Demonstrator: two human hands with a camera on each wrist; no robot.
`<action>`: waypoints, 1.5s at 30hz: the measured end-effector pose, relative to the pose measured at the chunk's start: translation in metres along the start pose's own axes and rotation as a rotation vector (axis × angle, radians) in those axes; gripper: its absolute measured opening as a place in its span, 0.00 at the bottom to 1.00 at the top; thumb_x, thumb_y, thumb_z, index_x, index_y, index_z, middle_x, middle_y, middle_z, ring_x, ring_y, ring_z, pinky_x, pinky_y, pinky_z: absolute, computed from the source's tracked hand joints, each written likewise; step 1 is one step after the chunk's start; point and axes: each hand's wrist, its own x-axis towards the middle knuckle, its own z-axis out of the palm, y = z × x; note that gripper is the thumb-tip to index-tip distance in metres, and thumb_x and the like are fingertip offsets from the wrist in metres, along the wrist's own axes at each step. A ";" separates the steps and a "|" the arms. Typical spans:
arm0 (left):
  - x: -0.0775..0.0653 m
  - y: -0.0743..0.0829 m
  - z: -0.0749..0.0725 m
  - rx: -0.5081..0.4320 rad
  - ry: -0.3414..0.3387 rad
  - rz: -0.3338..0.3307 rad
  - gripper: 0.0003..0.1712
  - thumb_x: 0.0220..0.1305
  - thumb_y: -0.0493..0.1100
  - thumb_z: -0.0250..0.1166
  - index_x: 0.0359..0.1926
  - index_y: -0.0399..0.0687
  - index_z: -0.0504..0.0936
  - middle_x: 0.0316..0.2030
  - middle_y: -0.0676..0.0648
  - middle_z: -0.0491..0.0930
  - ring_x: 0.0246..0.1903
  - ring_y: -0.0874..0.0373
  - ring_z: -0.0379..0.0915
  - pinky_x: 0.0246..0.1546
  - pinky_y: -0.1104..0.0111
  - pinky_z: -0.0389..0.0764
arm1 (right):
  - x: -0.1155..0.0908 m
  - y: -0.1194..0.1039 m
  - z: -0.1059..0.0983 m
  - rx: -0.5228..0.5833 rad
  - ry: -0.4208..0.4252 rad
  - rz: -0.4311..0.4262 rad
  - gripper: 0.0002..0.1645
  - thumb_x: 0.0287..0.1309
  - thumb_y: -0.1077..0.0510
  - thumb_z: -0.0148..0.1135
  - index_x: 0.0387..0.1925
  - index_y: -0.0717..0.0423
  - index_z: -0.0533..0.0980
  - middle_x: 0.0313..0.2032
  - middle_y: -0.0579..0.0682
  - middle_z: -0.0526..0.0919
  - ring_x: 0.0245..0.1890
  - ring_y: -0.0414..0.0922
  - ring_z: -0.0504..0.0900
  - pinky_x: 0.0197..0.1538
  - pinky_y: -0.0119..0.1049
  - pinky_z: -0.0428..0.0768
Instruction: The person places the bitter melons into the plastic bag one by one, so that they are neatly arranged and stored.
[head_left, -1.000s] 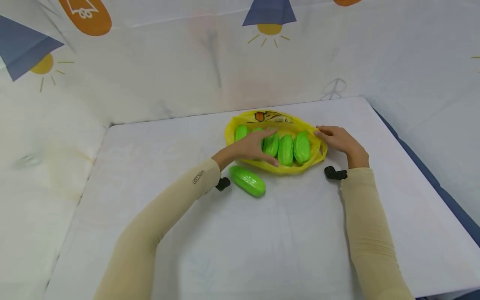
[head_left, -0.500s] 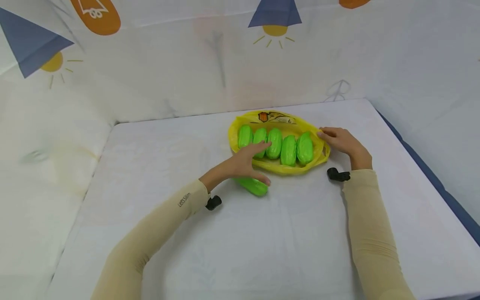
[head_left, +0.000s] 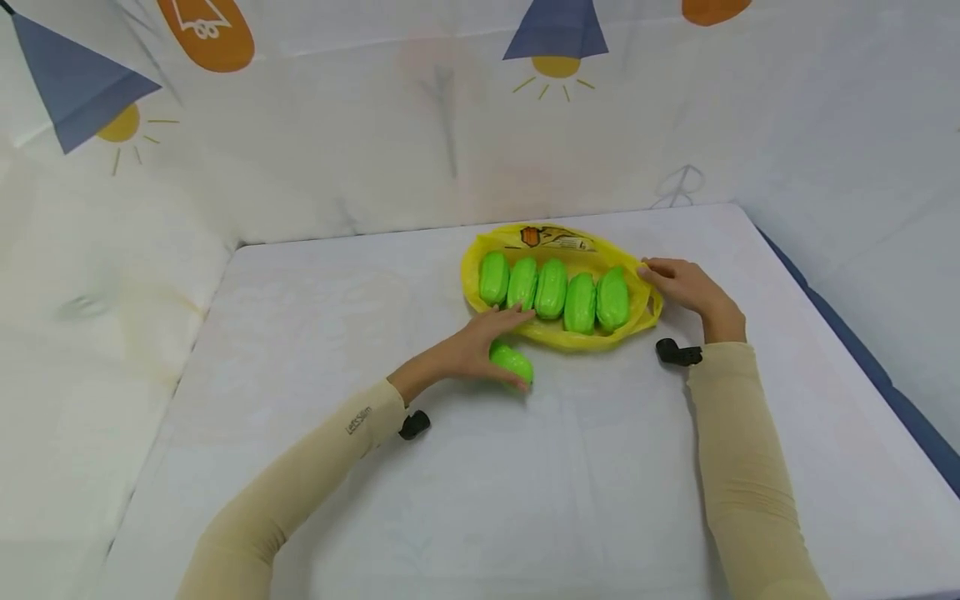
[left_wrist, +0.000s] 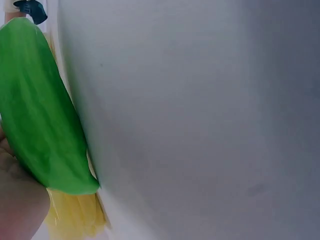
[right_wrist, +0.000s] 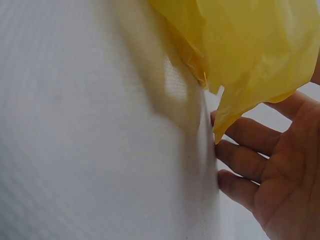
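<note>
A glossy, bright green cucumber-shaped vegetable lies on the table in front of a yellow plastic bag. My left hand is spread over it, thumb along its near side and fingers stretched out above its far side. In the left wrist view the green vegetable fills the left edge beside the hand; the fingers are mostly hidden. Several more green vegetables lie side by side in the bag's mouth. My right hand pinches the bag's right edge, and in the right wrist view its other fingers hang below the bag.
A white cloth covers the table. Behind it hangs a pale printed curtain with lamp patterns. A dark blue strip runs along the table's right side.
My left hand has drawn back from over the bag, toward the near left, down to the loose green vegetable. The right hand keeps its hold on the bag's edge. The view has shifted slightly.
</note>
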 end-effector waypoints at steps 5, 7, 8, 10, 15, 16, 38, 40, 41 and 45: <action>-0.021 -0.013 -0.008 0.056 0.018 0.015 0.62 0.45 0.61 0.78 0.76 0.50 0.55 0.76 0.50 0.53 0.78 0.51 0.36 0.73 0.47 0.38 | 0.001 -0.002 0.002 0.009 0.002 0.005 0.52 0.66 0.25 0.40 0.74 0.59 0.55 0.73 0.64 0.55 0.73 0.66 0.50 0.72 0.67 0.49; -0.030 -0.019 -0.013 0.062 0.040 -0.020 0.61 0.45 0.61 0.78 0.76 0.53 0.57 0.76 0.51 0.52 0.78 0.51 0.33 0.67 0.45 0.43 | 0.001 -0.003 0.002 0.005 0.003 0.012 0.52 0.65 0.25 0.40 0.74 0.59 0.55 0.74 0.64 0.55 0.73 0.66 0.50 0.72 0.67 0.50; -0.033 -0.022 -0.016 0.062 0.051 -0.038 0.60 0.45 0.61 0.78 0.75 0.54 0.58 0.76 0.52 0.51 0.78 0.51 0.33 0.64 0.45 0.46 | 0.001 -0.004 0.002 0.004 0.003 0.013 0.52 0.66 0.25 0.40 0.74 0.59 0.55 0.74 0.64 0.55 0.73 0.66 0.50 0.72 0.67 0.50; -0.040 -0.028 -0.020 0.058 0.067 -0.064 0.57 0.46 0.60 0.78 0.75 0.54 0.60 0.76 0.51 0.52 0.77 0.50 0.34 0.61 0.45 0.50 | 0.001 -0.004 0.002 0.001 0.002 0.013 0.51 0.66 0.26 0.39 0.74 0.59 0.55 0.74 0.64 0.55 0.73 0.66 0.50 0.72 0.67 0.50; -0.052 -0.035 -0.031 0.028 0.067 -0.050 0.49 0.49 0.56 0.77 0.70 0.50 0.68 0.75 0.48 0.56 0.76 0.48 0.43 0.66 0.36 0.51 | 0.001 -0.004 0.001 -0.006 0.004 0.003 0.52 0.66 0.25 0.39 0.74 0.59 0.55 0.73 0.65 0.56 0.73 0.66 0.51 0.72 0.67 0.51; -0.054 -0.036 -0.033 0.020 0.063 -0.042 0.48 0.50 0.55 0.77 0.70 0.48 0.69 0.74 0.48 0.57 0.76 0.48 0.45 0.68 0.36 0.50 | 0.001 -0.004 0.001 -0.006 0.003 0.006 0.52 0.66 0.25 0.39 0.74 0.59 0.55 0.73 0.65 0.56 0.73 0.66 0.50 0.72 0.67 0.51; -0.084 -0.053 -0.051 -0.034 0.050 -0.134 0.65 0.39 0.60 0.82 0.74 0.45 0.58 0.73 0.46 0.53 0.71 0.50 0.55 0.70 0.54 0.65 | -0.001 -0.003 0.001 -0.001 0.010 0.011 0.52 0.66 0.26 0.39 0.74 0.60 0.54 0.74 0.64 0.55 0.73 0.67 0.50 0.72 0.67 0.50; -0.088 -0.057 -0.052 -0.037 0.055 -0.140 0.65 0.38 0.59 0.82 0.74 0.44 0.58 0.74 0.46 0.54 0.71 0.50 0.56 0.70 0.55 0.66 | -0.001 -0.003 0.001 0.000 0.005 0.016 0.52 0.66 0.25 0.39 0.75 0.60 0.54 0.74 0.64 0.54 0.73 0.67 0.49 0.72 0.67 0.50; -0.090 -0.058 -0.052 -0.041 0.056 -0.138 0.66 0.38 0.59 0.82 0.74 0.44 0.57 0.74 0.46 0.54 0.71 0.50 0.56 0.69 0.55 0.66 | -0.001 -0.003 0.001 0.000 0.002 0.017 0.53 0.66 0.25 0.38 0.75 0.60 0.53 0.74 0.65 0.54 0.73 0.67 0.49 0.72 0.67 0.50; -0.094 -0.060 -0.053 -0.054 0.064 -0.135 0.66 0.38 0.58 0.82 0.74 0.43 0.56 0.74 0.45 0.56 0.70 0.48 0.58 0.69 0.54 0.67 | -0.002 -0.002 0.001 0.003 -0.005 0.021 0.53 0.66 0.25 0.38 0.75 0.60 0.52 0.74 0.65 0.54 0.73 0.67 0.48 0.71 0.67 0.49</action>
